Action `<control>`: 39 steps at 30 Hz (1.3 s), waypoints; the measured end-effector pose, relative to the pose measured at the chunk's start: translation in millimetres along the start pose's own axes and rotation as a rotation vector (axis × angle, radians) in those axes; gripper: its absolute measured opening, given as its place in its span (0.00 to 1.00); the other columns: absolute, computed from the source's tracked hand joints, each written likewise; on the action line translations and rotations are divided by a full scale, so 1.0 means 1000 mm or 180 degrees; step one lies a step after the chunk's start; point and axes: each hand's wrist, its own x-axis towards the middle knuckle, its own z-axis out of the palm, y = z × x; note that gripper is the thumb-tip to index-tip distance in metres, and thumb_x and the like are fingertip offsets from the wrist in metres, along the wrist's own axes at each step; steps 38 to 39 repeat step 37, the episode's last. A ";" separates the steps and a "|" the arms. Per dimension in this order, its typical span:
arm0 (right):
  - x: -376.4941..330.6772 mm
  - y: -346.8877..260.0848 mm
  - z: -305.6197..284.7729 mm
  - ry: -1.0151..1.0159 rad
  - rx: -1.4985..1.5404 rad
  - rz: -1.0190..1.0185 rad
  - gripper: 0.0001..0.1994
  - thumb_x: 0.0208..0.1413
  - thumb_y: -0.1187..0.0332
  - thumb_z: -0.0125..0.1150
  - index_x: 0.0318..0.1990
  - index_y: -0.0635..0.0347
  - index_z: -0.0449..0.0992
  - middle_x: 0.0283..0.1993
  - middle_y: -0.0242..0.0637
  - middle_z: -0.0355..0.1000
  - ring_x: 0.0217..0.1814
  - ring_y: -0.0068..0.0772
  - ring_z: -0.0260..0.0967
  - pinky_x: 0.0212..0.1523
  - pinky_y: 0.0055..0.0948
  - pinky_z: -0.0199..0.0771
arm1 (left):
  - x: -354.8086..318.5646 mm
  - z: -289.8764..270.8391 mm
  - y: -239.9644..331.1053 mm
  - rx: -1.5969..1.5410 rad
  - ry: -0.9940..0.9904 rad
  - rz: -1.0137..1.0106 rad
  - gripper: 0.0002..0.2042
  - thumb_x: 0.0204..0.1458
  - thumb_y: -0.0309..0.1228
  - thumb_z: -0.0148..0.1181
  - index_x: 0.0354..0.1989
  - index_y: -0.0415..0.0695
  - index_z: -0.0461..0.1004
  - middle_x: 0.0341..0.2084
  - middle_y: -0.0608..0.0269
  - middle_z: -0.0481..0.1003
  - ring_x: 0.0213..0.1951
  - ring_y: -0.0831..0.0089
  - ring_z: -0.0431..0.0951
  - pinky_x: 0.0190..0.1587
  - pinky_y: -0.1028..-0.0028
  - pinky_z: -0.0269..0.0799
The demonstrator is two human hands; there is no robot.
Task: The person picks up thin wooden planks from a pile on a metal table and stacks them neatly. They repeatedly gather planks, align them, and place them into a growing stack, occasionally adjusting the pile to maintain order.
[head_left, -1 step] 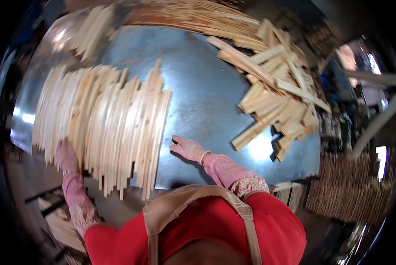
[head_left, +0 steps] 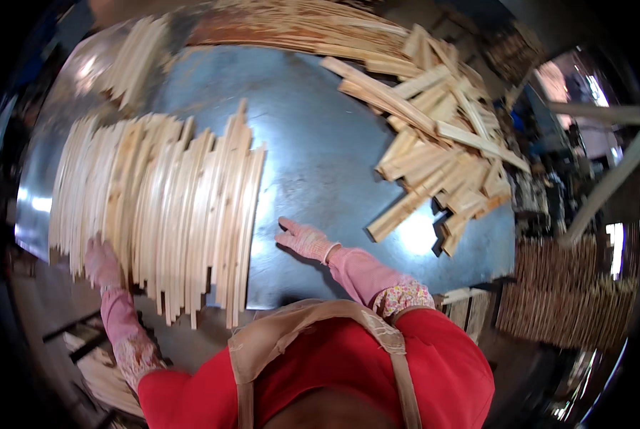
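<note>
A wide row of pale wooden strips [head_left: 166, 207] lies side by side on the metal table, their near ends uneven and jutting past the table's front edge. My left hand [head_left: 103, 264], in a pink glove, rests with its fingers stretched out over the near ends at the left part of the row. To the right of the row, my gloved right hand [head_left: 304, 239] is over the bare metal, thumb and fingers apart, holding nothing. It does not touch the strips.
A jumbled heap of wooden pieces [head_left: 434, 168] covers the right side of the metal table [head_left: 302, 150]. Long strips [head_left: 263, 28] are piled along the far edge. A smaller bundle of strips [head_left: 140, 57] lies far left. Stacked wood [head_left: 548, 314] stands beyond the table at right.
The table and the wood on it have shifted slightly left in the view. Both hands keep nearly the same pose; nothing has been picked up or let go.
</note>
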 end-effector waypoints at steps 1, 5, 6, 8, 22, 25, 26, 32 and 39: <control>-0.007 0.012 -0.018 0.0099 0.0068 0.0060 0.40 0.66 0.44 0.55 0.79 0.58 0.60 0.67 0.58 0.75 0.70 0.60 0.71 0.69 0.47 0.70 | -0.002 0.006 0.005 0.0198 0.0332 -0.0086 0.24 0.69 0.44 0.51 0.70 0.48 0.74 0.65 0.44 0.75 0.62 0.45 0.77 0.62 0.54 0.74; -0.001 0.107 -0.126 0.1235 -0.0558 0.0227 0.37 0.62 0.45 0.58 0.72 0.61 0.66 0.62 0.60 0.77 0.65 0.63 0.74 0.65 0.51 0.72 | -0.023 -0.020 0.092 0.0030 0.0275 -0.0218 0.29 0.68 0.46 0.56 0.72 0.41 0.70 0.70 0.40 0.69 0.69 0.43 0.71 0.69 0.51 0.69; 0.004 0.117 -0.168 0.1417 -0.0845 0.0325 0.35 0.61 0.46 0.59 0.69 0.62 0.68 0.60 0.61 0.77 0.64 0.63 0.74 0.64 0.52 0.73 | -0.038 -0.026 0.119 -0.0030 0.0315 -0.0167 0.30 0.67 0.46 0.57 0.72 0.39 0.69 0.71 0.40 0.69 0.68 0.42 0.71 0.69 0.51 0.69; 0.022 0.147 -0.251 0.2063 -0.1057 0.0181 0.33 0.60 0.49 0.60 0.66 0.62 0.67 0.56 0.62 0.77 0.60 0.65 0.75 0.61 0.55 0.74 | -0.070 -0.039 0.190 -0.0642 0.0361 0.0237 0.31 0.65 0.43 0.61 0.71 0.36 0.69 0.71 0.38 0.68 0.70 0.44 0.70 0.71 0.53 0.67; 0.095 0.132 -0.399 0.0713 -0.0420 0.0205 0.39 0.55 0.54 0.69 0.71 0.63 0.64 0.53 0.52 0.80 0.55 0.49 0.79 0.57 0.42 0.79 | -0.189 -0.048 0.668 -0.5763 -0.2820 -0.0170 0.27 0.67 0.45 0.65 0.64 0.36 0.73 0.48 0.53 0.80 0.49 0.61 0.80 0.59 0.61 0.77; 0.108 0.201 -0.317 0.0361 0.1698 -0.0354 0.30 0.61 0.53 0.64 0.63 0.67 0.71 0.49 0.48 0.79 0.49 0.39 0.76 0.55 0.38 0.77 | -0.194 -0.041 0.696 -0.6573 -0.5087 -0.1713 0.26 0.67 0.46 0.64 0.63 0.39 0.73 0.47 0.54 0.81 0.50 0.62 0.81 0.58 0.61 0.78; 0.110 0.208 -0.301 0.0350 0.1876 -0.0496 0.29 0.62 0.53 0.63 0.62 0.68 0.71 0.48 0.47 0.78 0.48 0.38 0.75 0.55 0.37 0.76 | -0.191 -0.048 0.686 -0.6640 -0.5337 -0.1913 0.24 0.66 0.46 0.66 0.61 0.41 0.75 0.46 0.57 0.82 0.50 0.66 0.82 0.55 0.62 0.80; 0.064 0.196 -0.225 0.0398 0.1306 -0.0539 0.28 0.65 0.52 0.59 0.62 0.69 0.73 0.49 0.46 0.78 0.47 0.40 0.74 0.56 0.37 0.74 | -0.181 -0.071 0.581 -0.5448 -0.3336 -0.1244 0.19 0.65 0.40 0.64 0.56 0.39 0.79 0.41 0.60 0.82 0.42 0.71 0.82 0.51 0.66 0.79; 0.041 0.113 -0.104 -0.0105 -0.0179 -0.0165 0.52 0.65 0.34 0.54 0.85 0.42 0.32 0.72 0.57 0.70 0.74 0.50 0.71 0.77 0.46 0.64 | -0.199 -0.057 0.488 -0.2232 -0.1743 0.0522 0.25 0.65 0.49 0.62 0.65 0.49 0.76 0.56 0.53 0.83 0.55 0.55 0.82 0.64 0.51 0.73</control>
